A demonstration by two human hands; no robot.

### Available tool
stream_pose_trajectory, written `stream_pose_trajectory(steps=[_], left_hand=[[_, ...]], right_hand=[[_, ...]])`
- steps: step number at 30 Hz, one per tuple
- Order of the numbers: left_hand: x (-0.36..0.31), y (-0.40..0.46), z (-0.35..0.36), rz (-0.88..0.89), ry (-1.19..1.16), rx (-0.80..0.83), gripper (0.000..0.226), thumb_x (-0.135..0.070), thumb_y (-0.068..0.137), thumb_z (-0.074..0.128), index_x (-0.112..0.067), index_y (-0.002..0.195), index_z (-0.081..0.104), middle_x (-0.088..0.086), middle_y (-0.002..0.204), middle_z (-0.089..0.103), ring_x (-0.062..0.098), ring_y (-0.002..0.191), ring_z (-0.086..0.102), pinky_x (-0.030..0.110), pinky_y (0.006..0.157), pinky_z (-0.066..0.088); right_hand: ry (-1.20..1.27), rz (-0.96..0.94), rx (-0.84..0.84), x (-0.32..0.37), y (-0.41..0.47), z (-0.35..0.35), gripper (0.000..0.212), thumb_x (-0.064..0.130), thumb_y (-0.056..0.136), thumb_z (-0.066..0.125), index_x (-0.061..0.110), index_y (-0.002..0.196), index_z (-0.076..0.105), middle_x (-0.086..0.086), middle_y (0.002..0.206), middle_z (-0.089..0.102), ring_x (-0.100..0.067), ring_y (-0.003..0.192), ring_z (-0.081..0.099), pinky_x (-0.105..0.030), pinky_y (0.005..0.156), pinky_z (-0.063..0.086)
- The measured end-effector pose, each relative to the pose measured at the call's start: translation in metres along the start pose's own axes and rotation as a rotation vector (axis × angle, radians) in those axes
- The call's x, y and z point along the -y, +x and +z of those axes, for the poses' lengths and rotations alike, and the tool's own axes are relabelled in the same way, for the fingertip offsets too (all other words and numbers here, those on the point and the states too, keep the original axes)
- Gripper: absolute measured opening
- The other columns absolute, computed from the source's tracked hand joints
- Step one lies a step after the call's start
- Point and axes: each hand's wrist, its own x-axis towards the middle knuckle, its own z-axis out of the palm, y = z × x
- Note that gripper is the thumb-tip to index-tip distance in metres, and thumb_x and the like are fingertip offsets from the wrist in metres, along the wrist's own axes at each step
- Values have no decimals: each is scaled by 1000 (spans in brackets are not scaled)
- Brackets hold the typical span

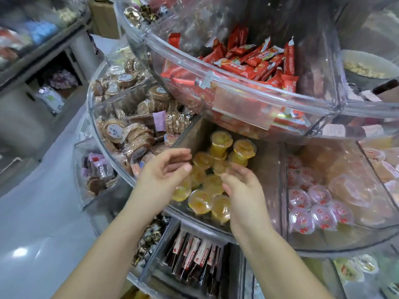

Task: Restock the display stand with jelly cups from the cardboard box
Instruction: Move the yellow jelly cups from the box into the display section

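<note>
Several yellow jelly cups [218, 169] lie in a wedge compartment on the middle tier of the clear round display stand [319, 249]. Two of them stand stacked at the back [221, 141]. My left hand [166, 169] hovers over the compartment's left edge with its fingers spread and nothing in it. My right hand [241, 190] is over the front cups, fingers loosely curled and apart, also holding nothing. The cardboard box is out of view.
Pink-lidded jelly cups [311, 206] fill the compartment to the right. Round wrapped cakes [129, 130] fill the one to the left. The upper tier [237, 83] with red snack bars overhangs the jelly compartment. Dark sachets [194, 255] sit on the tier below. Pale floor [38, 212] lies left.
</note>
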Motion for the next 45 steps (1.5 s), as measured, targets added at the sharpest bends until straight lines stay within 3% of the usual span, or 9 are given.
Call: stream_pose_trajectory(steps=[9, 14, 19, 24, 27, 33, 39, 42, 45], left_hand=[[92, -205, -65, -229, 2, -859, 27, -17, 82, 64, -45, 85, 63, -16, 74, 65, -1, 69, 60, 9, 66, 47], [206, -321, -62, -572, -14, -1045, 33, 1, 87, 57, -32, 93, 57, -9, 77, 61, 2, 71, 57, 15, 73, 44], [350, -393, -42, -933, 6, -923, 26, -2, 89, 53, -12, 113, 56, -1, 92, 61, 12, 82, 56, 19, 76, 46], [502, -404, -21, -1109, 77, -662, 29, -6, 88, 50, -9, 117, 54, 1, 95, 59, 16, 84, 57, 23, 76, 43], [587, -396, -16, -1086, 173, -539, 30, -10, 88, 52, -9, 117, 55, 5, 105, 61, 21, 95, 58, 25, 78, 42], [709, -352, -14, -962, 336, -309, 44, -16, 85, 61, -13, 127, 49, 9, 128, 54, 24, 119, 50, 33, 99, 41], [756, -326, -21, -1043, 480, -22, 49, -26, 78, 72, -15, 122, 54, 8, 124, 53, 27, 112, 53, 34, 94, 46], [748, -333, -24, -1033, 492, -3, 52, -31, 77, 72, -13, 123, 54, 10, 127, 52, 27, 113, 52, 34, 94, 43], [719, -349, -26, -1061, 309, -124, 49, -32, 80, 69, -15, 122, 53, 8, 128, 54, 25, 117, 51, 32, 95, 40]], right_hand=[[-493, -123, 1144, -102, -108, 78, 25, 8, 90, 52, 31, 84, 60, 9, 69, 63, -4, 70, 61, -26, 73, 52], [-943, 123, 1320, -263, -134, 79, 13, 8, 89, 54, 20, 92, 57, 7, 69, 51, -14, 70, 52, -33, 71, 49], [-1366, 237, 1331, -431, -116, 45, 12, 10, 89, 51, 20, 94, 56, 13, 71, 48, -15, 79, 50, -19, 61, 37], [-1642, 332, 1141, -579, -63, 26, 24, 11, 90, 52, 8, 113, 59, -10, 117, 61, -28, 109, 56, -28, 89, 42], [-1697, 266, 1132, -651, -33, 31, 26, 17, 90, 55, 10, 114, 58, -11, 118, 62, -28, 111, 56, -26, 85, 40], [-1941, -587, 1396, -756, 26, 48, 55, 11, 86, 53, 12, 139, 35, -13, 139, 39, -31, 127, 37, -38, 109, 32], [-1986, -854, 1446, -799, 47, 44, 46, 9, 87, 50, 11, 131, 37, -12, 135, 45, -29, 129, 38, -38, 108, 27], [-1886, -687, 1382, -785, 41, 41, 47, 20, 78, 64, 13, 121, 47, -11, 125, 51, -30, 119, 46, -38, 103, 33], [-1597, -160, 1209, -746, 18, 34, 54, 26, 67, 72, 15, 118, 56, -12, 118, 57, -30, 108, 55, -34, 94, 45]])
